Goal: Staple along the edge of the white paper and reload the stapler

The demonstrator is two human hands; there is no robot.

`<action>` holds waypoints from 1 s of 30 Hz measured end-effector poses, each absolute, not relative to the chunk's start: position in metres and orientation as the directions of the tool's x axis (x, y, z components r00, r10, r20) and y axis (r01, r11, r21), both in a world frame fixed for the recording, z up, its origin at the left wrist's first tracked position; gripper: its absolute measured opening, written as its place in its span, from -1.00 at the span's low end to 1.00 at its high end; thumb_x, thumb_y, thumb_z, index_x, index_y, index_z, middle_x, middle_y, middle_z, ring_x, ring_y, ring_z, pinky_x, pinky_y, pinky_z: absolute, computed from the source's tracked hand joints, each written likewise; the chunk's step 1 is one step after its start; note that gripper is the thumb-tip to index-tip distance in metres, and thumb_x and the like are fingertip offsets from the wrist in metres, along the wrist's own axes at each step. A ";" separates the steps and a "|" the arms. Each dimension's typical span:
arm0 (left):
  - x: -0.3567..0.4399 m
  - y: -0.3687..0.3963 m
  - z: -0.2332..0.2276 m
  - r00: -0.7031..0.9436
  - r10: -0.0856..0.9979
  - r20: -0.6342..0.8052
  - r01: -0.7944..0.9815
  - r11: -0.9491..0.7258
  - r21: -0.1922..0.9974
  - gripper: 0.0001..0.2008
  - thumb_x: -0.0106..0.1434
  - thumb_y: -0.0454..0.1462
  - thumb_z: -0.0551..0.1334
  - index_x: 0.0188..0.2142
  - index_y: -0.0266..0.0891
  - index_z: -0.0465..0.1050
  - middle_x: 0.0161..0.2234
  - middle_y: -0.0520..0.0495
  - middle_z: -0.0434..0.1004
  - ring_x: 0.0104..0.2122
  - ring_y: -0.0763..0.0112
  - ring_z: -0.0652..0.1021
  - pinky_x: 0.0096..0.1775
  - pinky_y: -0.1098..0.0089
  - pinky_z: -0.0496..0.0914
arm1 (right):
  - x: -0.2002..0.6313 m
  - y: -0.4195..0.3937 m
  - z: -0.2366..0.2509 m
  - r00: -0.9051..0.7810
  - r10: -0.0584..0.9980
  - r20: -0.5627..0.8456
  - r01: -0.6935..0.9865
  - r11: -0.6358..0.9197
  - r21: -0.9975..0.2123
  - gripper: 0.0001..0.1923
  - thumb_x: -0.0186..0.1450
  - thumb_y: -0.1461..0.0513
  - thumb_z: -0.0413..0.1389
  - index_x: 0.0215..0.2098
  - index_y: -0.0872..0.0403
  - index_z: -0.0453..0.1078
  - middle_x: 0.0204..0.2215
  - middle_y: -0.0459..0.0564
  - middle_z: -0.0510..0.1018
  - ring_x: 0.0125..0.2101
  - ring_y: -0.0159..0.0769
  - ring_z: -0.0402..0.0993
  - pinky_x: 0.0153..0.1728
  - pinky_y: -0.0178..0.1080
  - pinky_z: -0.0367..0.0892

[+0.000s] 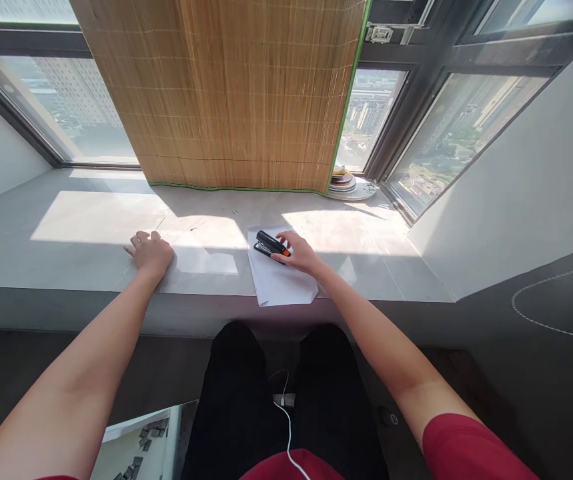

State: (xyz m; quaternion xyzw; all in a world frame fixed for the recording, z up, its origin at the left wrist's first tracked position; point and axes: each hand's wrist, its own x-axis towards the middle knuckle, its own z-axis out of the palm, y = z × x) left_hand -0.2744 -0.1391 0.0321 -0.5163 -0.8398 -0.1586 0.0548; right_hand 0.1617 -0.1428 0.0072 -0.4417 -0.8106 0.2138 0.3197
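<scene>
Stapler (pixel 271 244), black with an orange patch, lies on the far end of a stack of white paper (pixel 280 279) on a grey window ledge (pixel 66 260). The right hand (pixel 300 255) rests against the stapler's right end, fingers curved over it; whether they actually clasp it cannot be told. The paper's near edge reaches the ledge's front edge, one corner slightly over it. The left hand (pixel 150 252) lies palm down and flat on the ledge, holding nothing, well apart from the paper, with bare surface between them. More bare ledge stretches left of that hand and right of the paper. Behind, a bamboo blind (pixel 231 93) hangs down to the ledge. A pile of plates (pixel 351 185) sits at the blind's right corner, near the window.
</scene>
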 end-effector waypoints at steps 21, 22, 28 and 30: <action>-0.074 -0.155 -0.010 0.155 0.973 0.168 0.848 -0.219 0.483 -0.47 0.47 -0.32 0.00 0.31 -0.07 0.50 0.49 -0.15 0.35 0.51 -0.09 0.23 0.48 -0.22 0.01 | 0.185 -0.158 -0.017 -0.061 0.845 0.531 0.574 0.465 -0.674 -0.65 0.30 0.23 0.35 0.07 -0.02 0.64 0.04 0.11 0.72 0.04 0.06 0.57 0.11 0.10 0.47; -0.075 -0.154 -0.010 0.157 0.972 0.176 0.833 -0.226 0.505 -0.48 0.46 -0.34 0.00 0.29 -0.09 0.52 0.48 -0.16 0.36 0.50 -0.10 0.23 0.48 -0.21 0.01 | 0.187 -0.163 -0.016 -0.006 0.832 0.555 0.584 0.453 -0.673 -0.72 0.30 0.20 0.37 -0.01 -0.01 0.66 0.02 0.11 0.72 0.03 0.07 0.57 0.11 0.10 0.46; -0.078 -0.147 -0.013 0.090 0.971 0.220 0.651 -0.225 0.725 -0.65 0.38 -0.36 0.11 0.00 -0.09 0.62 0.21 -0.27 0.60 0.32 -0.14 0.46 0.47 -0.12 0.04 | 0.197 -0.173 -0.006 0.065 0.850 0.523 0.611 0.380 -0.694 -0.86 0.34 0.09 0.36 -0.31 -0.04 0.69 -0.02 0.10 0.72 0.05 0.05 0.54 0.15 0.10 0.38; -0.079 -0.145 -0.014 0.031 0.971 0.237 0.536 -0.216 0.816 -0.74 0.37 -0.35 0.16 -0.11 -0.06 0.61 0.09 -0.23 0.65 0.22 -0.11 0.52 0.48 -0.08 0.02 | 0.199 -0.170 -0.001 0.094 0.876 0.473 0.597 0.331 -0.731 -0.73 0.40 0.03 0.28 -0.36 -0.03 0.68 -0.03 0.09 0.70 0.05 0.03 0.52 0.15 0.07 0.36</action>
